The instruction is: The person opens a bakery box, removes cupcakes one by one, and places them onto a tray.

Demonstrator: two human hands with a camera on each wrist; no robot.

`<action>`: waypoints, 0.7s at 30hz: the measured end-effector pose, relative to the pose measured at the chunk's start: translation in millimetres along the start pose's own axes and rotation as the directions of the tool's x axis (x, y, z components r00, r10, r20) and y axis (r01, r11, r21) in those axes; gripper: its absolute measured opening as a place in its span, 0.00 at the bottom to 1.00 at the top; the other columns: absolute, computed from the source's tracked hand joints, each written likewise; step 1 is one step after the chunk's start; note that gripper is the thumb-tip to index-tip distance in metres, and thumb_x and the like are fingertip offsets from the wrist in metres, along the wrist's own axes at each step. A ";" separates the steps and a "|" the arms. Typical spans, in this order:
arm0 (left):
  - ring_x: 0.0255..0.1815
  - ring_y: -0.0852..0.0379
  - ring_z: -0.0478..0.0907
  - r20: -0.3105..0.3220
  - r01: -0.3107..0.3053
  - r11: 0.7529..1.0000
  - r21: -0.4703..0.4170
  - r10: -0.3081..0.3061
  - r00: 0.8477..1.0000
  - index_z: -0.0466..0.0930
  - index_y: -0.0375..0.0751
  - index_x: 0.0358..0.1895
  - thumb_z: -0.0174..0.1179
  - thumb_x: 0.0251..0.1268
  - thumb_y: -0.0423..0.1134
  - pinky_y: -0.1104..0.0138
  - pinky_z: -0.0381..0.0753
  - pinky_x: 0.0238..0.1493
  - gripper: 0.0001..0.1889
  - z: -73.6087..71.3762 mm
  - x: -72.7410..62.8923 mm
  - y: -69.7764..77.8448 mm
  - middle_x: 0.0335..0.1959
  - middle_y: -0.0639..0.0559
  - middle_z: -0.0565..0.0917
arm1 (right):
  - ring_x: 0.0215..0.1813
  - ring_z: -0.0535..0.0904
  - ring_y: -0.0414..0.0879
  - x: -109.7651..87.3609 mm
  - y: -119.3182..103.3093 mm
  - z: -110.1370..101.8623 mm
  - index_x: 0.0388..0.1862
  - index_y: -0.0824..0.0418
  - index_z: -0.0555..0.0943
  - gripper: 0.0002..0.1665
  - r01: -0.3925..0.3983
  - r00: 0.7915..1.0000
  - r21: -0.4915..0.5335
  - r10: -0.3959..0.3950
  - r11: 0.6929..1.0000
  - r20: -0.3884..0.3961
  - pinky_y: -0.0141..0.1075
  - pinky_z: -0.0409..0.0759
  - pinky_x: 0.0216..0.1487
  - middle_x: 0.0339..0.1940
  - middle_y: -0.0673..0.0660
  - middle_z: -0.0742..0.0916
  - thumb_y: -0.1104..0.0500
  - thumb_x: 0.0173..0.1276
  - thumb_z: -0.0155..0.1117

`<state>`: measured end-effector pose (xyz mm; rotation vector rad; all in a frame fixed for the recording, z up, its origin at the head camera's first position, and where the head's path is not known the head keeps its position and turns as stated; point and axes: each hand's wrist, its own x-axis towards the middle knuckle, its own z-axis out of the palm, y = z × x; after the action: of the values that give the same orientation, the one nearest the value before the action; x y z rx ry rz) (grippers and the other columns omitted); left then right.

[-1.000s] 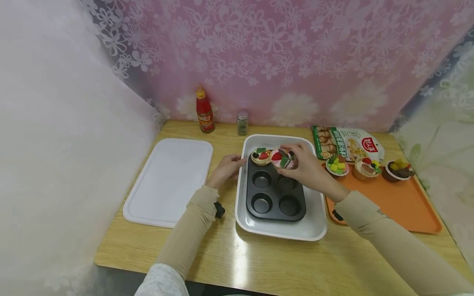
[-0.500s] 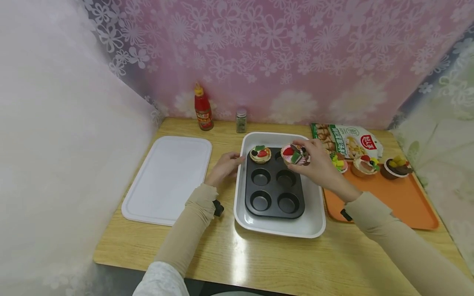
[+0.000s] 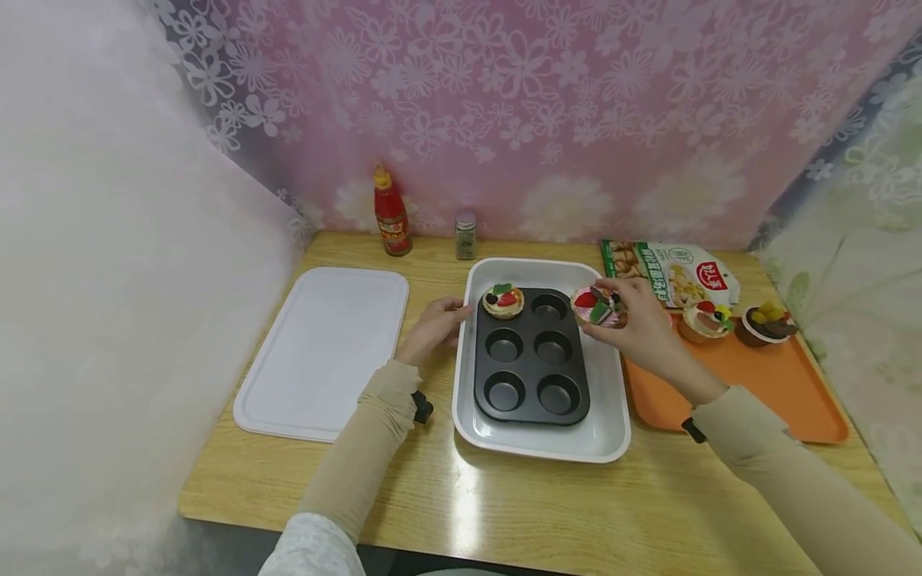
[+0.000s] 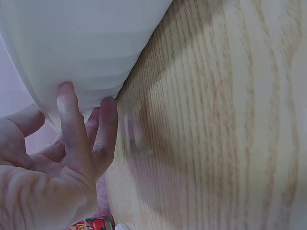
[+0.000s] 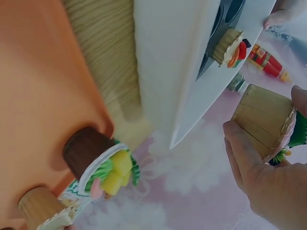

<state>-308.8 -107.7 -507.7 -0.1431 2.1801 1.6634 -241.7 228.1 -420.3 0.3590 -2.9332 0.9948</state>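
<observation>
My right hand [image 3: 643, 326] pinches a pink-topped toy cupcake [image 3: 596, 309] between thumb and fingers, held up over the right side of the white tray [image 3: 612, 432]. In the right wrist view the cupcake's tan cup [image 5: 263, 120] is tilted, with its topping away from the camera. Inside the white tray lies a dark muffin tin [image 3: 529, 360] with several round wells. A cream-topped cupcake [image 3: 503, 302] sits in its back left well. My left hand [image 3: 434, 330] holds the white tray's left side, thumb at the rim and fingers [image 4: 69, 103] against the outer wall.
An orange tray [image 3: 749, 400] on the right bears several cupcakes, among them a chocolate one [image 3: 765, 326] and a cream one [image 3: 704, 322]. Behind it lies a food packet [image 3: 684, 272]. A white board [image 3: 324, 352], a red sauce bottle [image 3: 392, 216] and a spice jar [image 3: 465, 238] stand left and back.
My right hand has carried the pink-topped cupcake rightward, from over the back of the muffin tin to the white tray's right edge. My left hand stays at the white tray's left side.
</observation>
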 end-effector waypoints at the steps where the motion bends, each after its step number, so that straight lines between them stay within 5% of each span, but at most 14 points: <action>1: 0.49 0.56 0.80 0.000 0.000 1.000 0.003 0.000 1.000 0.78 0.43 0.67 0.58 0.81 0.51 0.71 0.79 0.39 0.22 0.1 0.1 -0.2 0.60 0.46 0.83 | 0.56 0.69 0.61 -1.3 1.4 -1.3 0.78 0.62 0.69 0.45 -0.003 1.000 -0.002 0.003 1.000 -0.005 0.51 0.80 0.51 0.69 0.73 0.68 0.53 0.68 0.78; 10: 0.46 0.58 0.79 -0.019 0.006 1.000 0.004 -0.006 1.000 0.78 0.42 0.67 0.58 0.81 0.50 0.72 0.78 0.37 0.21 0.9 -2.1 -0.5 0.60 0.46 0.83 | 0.57 0.68 0.64 -17.1 20.1 -16.4 0.78 0.61 0.68 0.46 -0.060 0.997 -0.035 0.058 0.998 -0.049 0.56 0.75 0.49 0.66 0.75 0.69 0.48 0.68 0.77; 17: 0.48 0.58 0.80 -0.009 0.022 1.000 -0.015 -0.022 1.000 0.78 0.43 0.67 0.58 0.81 0.51 0.72 0.79 0.39 0.22 0.7 -0.8 0.5 0.61 0.47 0.83 | 0.49 0.68 0.57 -38.0 49.2 -21.1 0.76 0.64 0.70 0.43 -0.050 0.993 -0.035 0.046 0.998 -0.110 0.36 0.71 0.39 0.64 0.76 0.70 0.50 0.68 0.78; 21: 0.52 0.56 0.81 -0.003 0.027 1.000 -0.015 -0.027 1.000 0.77 0.43 0.69 0.58 0.81 0.52 0.71 0.80 0.41 0.23 0.6 -1.1 0.2 0.63 0.46 0.83 | 0.52 0.66 0.60 -48.4 63.2 -21.2 0.76 0.66 0.70 0.44 -0.061 0.993 -0.043 0.057 0.997 -0.104 0.37 0.70 0.40 0.64 0.76 0.71 0.50 0.69 0.77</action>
<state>-307.7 -107.3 -507.2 -0.1787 2.1589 1.6660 -209.9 299.7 -445.9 0.2142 -2.8838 0.9214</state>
